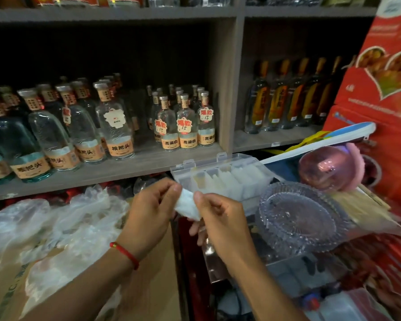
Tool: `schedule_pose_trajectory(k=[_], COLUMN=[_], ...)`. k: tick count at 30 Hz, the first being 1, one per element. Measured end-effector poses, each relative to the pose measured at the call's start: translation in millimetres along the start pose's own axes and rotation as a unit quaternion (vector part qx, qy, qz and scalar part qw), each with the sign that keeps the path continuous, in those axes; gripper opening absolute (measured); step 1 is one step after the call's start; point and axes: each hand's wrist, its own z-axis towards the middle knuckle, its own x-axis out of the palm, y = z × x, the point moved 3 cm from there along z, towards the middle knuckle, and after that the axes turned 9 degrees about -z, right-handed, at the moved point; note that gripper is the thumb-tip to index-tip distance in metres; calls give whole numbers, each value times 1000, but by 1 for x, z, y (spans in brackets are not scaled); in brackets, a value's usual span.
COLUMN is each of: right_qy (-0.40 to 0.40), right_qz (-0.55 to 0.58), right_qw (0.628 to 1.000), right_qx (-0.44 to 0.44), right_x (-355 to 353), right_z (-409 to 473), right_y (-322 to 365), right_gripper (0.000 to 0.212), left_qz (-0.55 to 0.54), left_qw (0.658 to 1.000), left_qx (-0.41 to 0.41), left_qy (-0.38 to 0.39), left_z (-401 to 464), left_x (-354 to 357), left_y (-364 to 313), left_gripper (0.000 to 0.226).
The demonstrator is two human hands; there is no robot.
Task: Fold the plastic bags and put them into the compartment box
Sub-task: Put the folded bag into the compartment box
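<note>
Both forearms reach up from the bottom edge, the left one wearing a red string bracelet (pixel 124 252) at the wrist. Between them a small folded plastic bag (pixel 187 206) is held in the air: the left hand (pixel 148 213) pinches its left edge with curled fingers and thumb, and the right hand (pixel 220 222) pinches its right edge the same way. Just beyond the hands sits the clear compartment box (pixel 222 179), its lid standing open at the back, with several white folded bags already tucked into its middle and right compartments. To the left, a heap of loose crumpled plastic bags (pixel 63 225) lies on a cardboard carton (pixel 153 281). Right of the hands rests a ribbed glass dish (pixel 301 218), and behind it a pinkish round object (pixel 326 167). Rows of bottles (pixel 116 126) with orange labels line the grey shelf (pixel 116 167) behind everything.
</note>
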Motion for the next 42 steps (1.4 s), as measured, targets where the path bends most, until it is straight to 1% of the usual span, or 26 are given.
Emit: schedule_pose_trajectory(k=[3, 5, 6, 10, 11, 13, 16, 17, 19, 20, 22, 24, 26, 27, 29, 30, 32, 33, 34, 35, 36, 37, 39, 42], right_qy=[1, -18, -29, -87, -100, -113, -117, -134, -175, -177, -129, -89, -100, -118, -153, -166, -177, -176, -173, -169, -166, -166, -166, -158], right_qz=[-13, -37, -52, -113, -120, -97, -47, -66, -162, -209, -304, -422, -491, -499, -484, -466, -434, -427, -427, -431, -434, -435, -437, -449], right_qw=[1000, 999, 998, 990, 988, 988, 991, 988, 971, 961, 937, 889, 849, 841, 843, 852, 872, 878, 880, 881, 880, 881, 881, 877], right_qx=[10, 9, 9, 7, 10, 25, 49, 40, -15, -51, -114, -152, -168, -173, -176, -169, -140, -125, -113, -103, -94, -87, -79, -69], right_x=[-8, -13, -16, -32, -37, -45, -57, -63, -76, -80, -79, -71, -62, -59, -56, -56, -59, -60, -61, -61, -60, -60, -60, -58], right_z=[8, 15, 18, 30, 33, 39, 48, 51, 57, 60, 63, 66, 69, 70, 71, 72, 75, 77, 78, 80, 81, 82, 83, 86], right_y=[-4, -4, -4, -3, -3, -3, -1, 1, 3, 5, 10, 11, 14, 15, 18, 19, 17, 15, 14, 12, 11, 11, 9, 6], right_gripper=[18, 8, 6, 8, 9, 11, 10, 12, 25, 32, 46, 53, 49, 41, 27, 23, 20, 21, 22, 22, 23, 23, 23, 22], left_qz=[-20, -44, -53, -109, -105, -80, -50, -40, -22, -12, 11, 33, 40, 41, 45, 53, 73, 89, 121, 161, 191, 209, 226, 251], left_qw=[997, 993, 989, 966, 959, 948, 946, 944, 934, 927, 905, 877, 851, 840, 831, 839, 881, 906, 923, 927, 919, 907, 894, 885], left_qx=[2, -17, -26, -102, -121, -138, -173, -193, -240, -264, -313, -362, -403, -415, -423, -414, -359, -307, -236, -155, -83, -35, 15, 73], left_qy=[68, 112, 134, 212, 235, 277, 269, 264, 263, 268, 289, 313, 334, 346, 360, 350, 299, 279, 280, 300, 334, 365, 388, 386], left_z=[20, 30, 35, 55, 60, 71, 93, 102, 122, 132, 148, 158, 166, 168, 172, 175, 181, 182, 182, 181, 179, 176, 173, 173], left_x=[5, 8, 10, 7, 6, 10, 22, 25, 31, 33, 40, 49, 53, 54, 56, 56, 53, 52, 50, 47, 46, 46, 48, 59], left_y=[0, 2, 3, 7, 7, 6, 4, 3, 3, 2, 5, 10, 15, 17, 18, 19, 20, 20, 18, 15, 13, 11, 9, 12], left_gripper=[30, 25, 24, 30, 32, 31, 26, 26, 27, 28, 29, 26, 26, 26, 25, 24, 26, 24, 18, 16, 24, 30, 32, 21])
